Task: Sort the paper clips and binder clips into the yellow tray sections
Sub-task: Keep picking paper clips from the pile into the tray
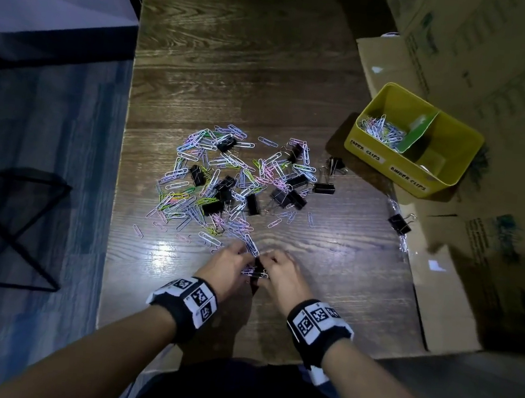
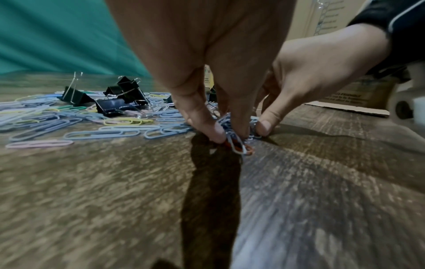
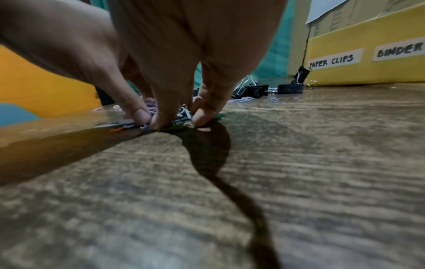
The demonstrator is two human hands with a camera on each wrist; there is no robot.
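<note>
Between both hands (image 1: 253, 272), pastel paper clips (image 2: 234, 140) lie bunched.

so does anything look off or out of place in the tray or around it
Yes. The green divider in the yellow tray leans askew instead of standing straight. One binder clip sits apart from the pile, by the cardboard at the table's right edge. The binder section holds almost nothing.
</note>
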